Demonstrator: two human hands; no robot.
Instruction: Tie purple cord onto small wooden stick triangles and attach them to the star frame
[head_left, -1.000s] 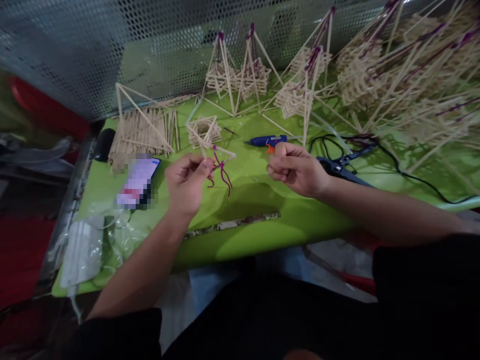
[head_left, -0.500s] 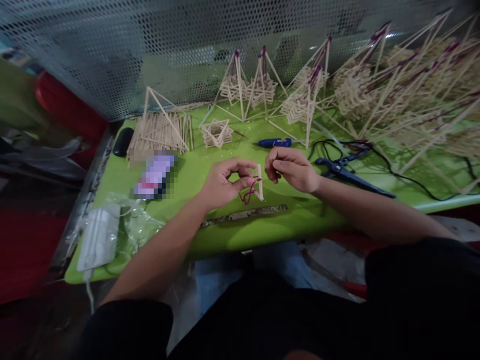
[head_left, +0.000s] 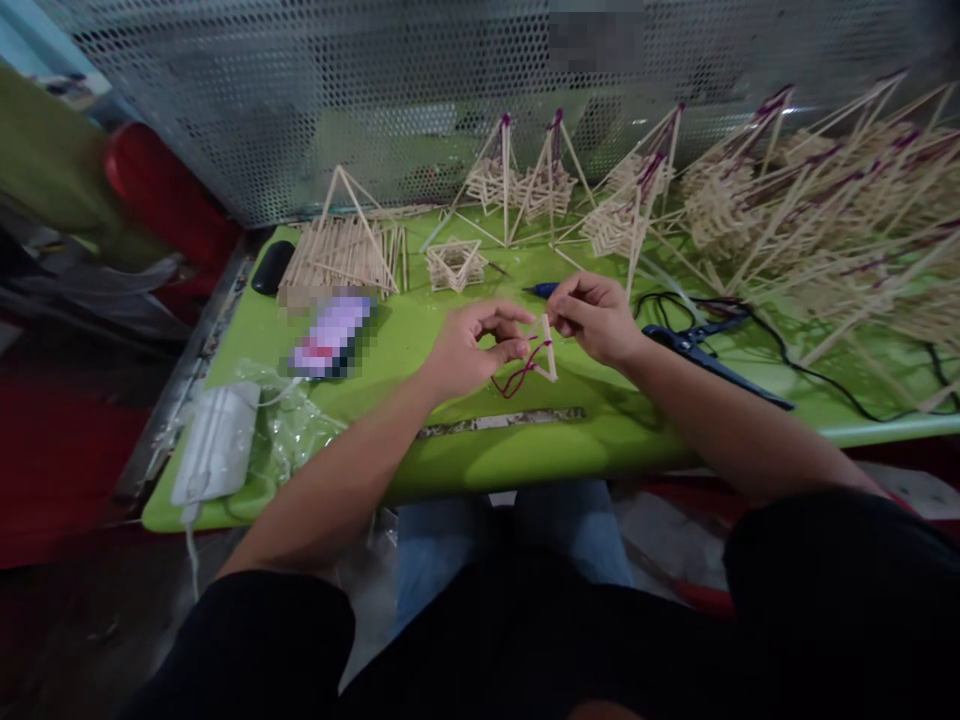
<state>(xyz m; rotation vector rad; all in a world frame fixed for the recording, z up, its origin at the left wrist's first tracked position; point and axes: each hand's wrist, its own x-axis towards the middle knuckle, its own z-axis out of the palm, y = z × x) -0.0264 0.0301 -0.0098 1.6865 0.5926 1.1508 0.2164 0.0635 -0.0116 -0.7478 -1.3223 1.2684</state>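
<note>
My left hand [head_left: 472, 345] pinches a bundle of thin wooden sticks [head_left: 546, 345] low over the green table [head_left: 525, 445]. A purple thread [head_left: 517, 372] hangs from the bundle and curls beneath it. My right hand [head_left: 596, 315] is closed on the top end of the same sticks, fingers pinched together. A small square stick frame [head_left: 454, 264] lies on the table behind my hands. The tip of a blue glue gun [head_left: 541, 290] shows just past my right hand.
Finished stick pyramids [head_left: 525, 185] with purple ties stand along the back and pile up at the right [head_left: 825, 215]. A heap of loose sticks [head_left: 341, 255], a phone [head_left: 330, 335], a black mouse [head_left: 271, 267], pliers [head_left: 705, 350], a black cable [head_left: 825, 375] and a bagged mask [head_left: 217, 450] lie around.
Both hands came together nearer the table's front edge. The right hand, apart from the sticks a second ago, now grips their top end. The camera tilted down and left.
</note>
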